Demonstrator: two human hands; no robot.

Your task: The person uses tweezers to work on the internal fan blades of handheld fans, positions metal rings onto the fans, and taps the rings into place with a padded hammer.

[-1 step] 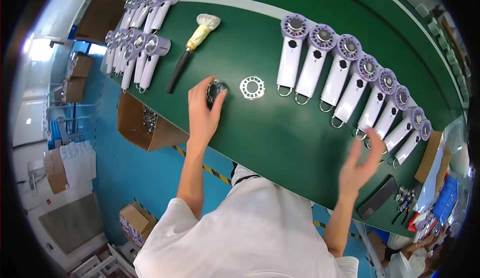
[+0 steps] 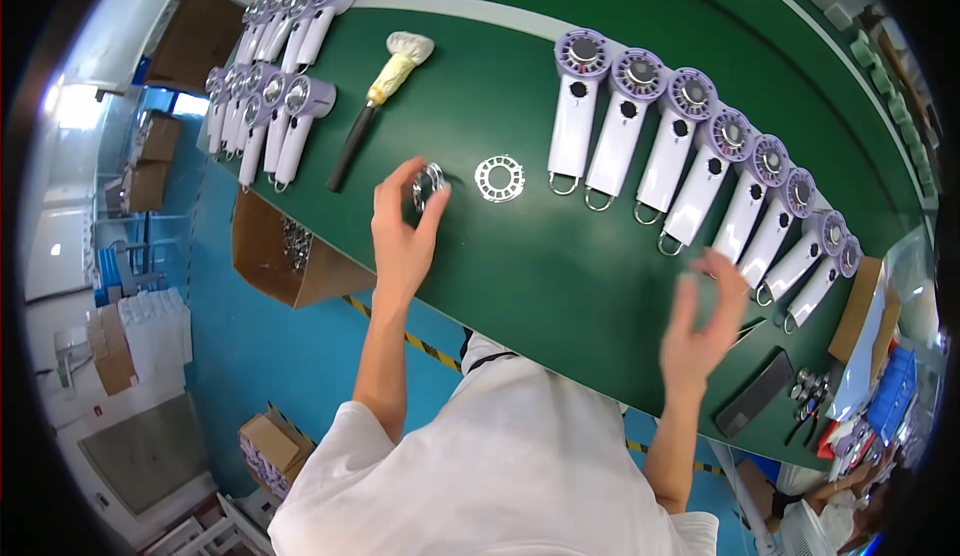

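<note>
My left hand [image 2: 401, 234] holds a silver slotted ring [image 2: 428, 186] on edge between thumb and fingers, close above the table. Just right of it, a second silver slotted ring [image 2: 499, 179] lies flat on the green table. My right hand [image 2: 704, 326], slightly blurred, is raised with thumb and fingers apart, and nothing shows between them. Beyond it, several white handheld fans [image 2: 692, 196] with purple heads lie in a slanting row, each with a metal loop at the handle end. The fingertips overlap the lower end of one handle; touch cannot be told.
A black-handled tool [image 2: 358, 136] with a wrapped pale head lies left of the rings. More fans [image 2: 290, 116] are grouped at the far left. A cardboard box [image 2: 265, 256] of metal parts sits below the left edge. A dark flat block [image 2: 755, 393] and pliers [image 2: 805, 421] lie at right.
My right hand has moved slightly left, away from the right-hand fans. My left hand keeps its ring, which is turned a little. The whole view has shifted slightly.
</note>
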